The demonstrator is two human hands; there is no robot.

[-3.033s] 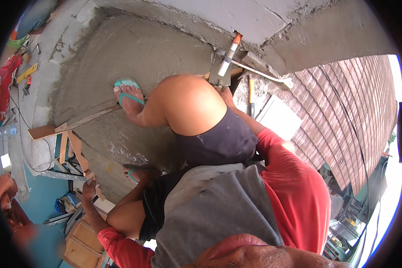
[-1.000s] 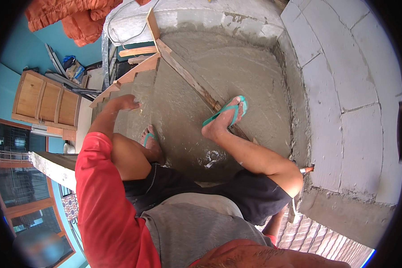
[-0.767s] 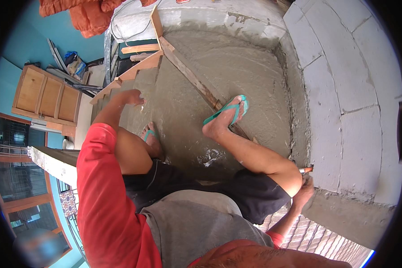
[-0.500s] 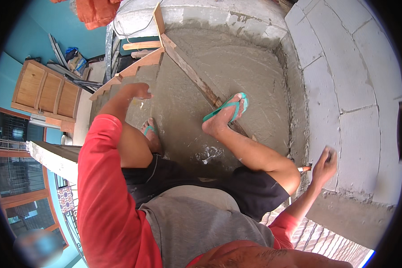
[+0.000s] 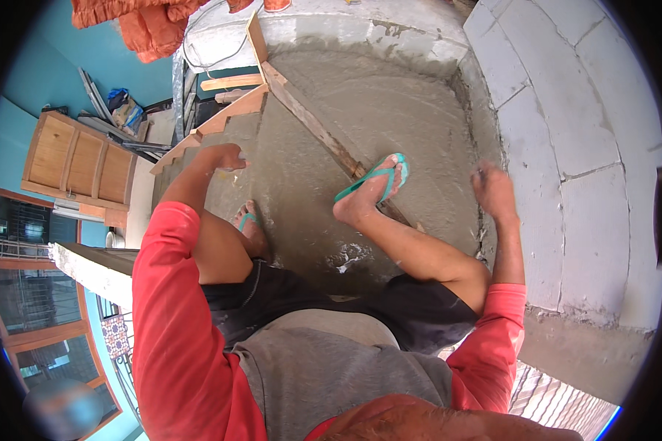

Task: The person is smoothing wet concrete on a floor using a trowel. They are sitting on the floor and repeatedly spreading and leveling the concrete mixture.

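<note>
- The grey cement surface (image 5: 412, 95) spread between the person's feet and the ledge beyond, with trowel-like arcs across it and a pale splash (image 5: 349, 257) close to the body.
- The left hand (image 5: 226, 156) hung above the concrete steps (image 5: 237, 126) with its fingers bent inward; whether it gripped anything, I could not tell.
- The right hand (image 5: 495, 192) was raised at the cement's right edge, fingers curled and slightly blurred; I could not tell whether it held or touched anything.
- A narrow wooden board (image 5: 309, 121) ran slantwise across the cement, and the right foot (image 5: 371, 192), in a teal flip-flop, crossed over it.
- The left foot (image 5: 250, 231), in a similar flip-flop, stood nearer the steps.
- Notched wooden formwork (image 5: 224, 112) edged those steps.
- A pale block wall (image 5: 588, 140) rose on the right, and a whitish ledge (image 5: 338, 31) bounded the far side.
- Farther left were a framed wooden panel (image 5: 81, 158) and, above it, orange-red cloth (image 5: 152, 33).
</note>
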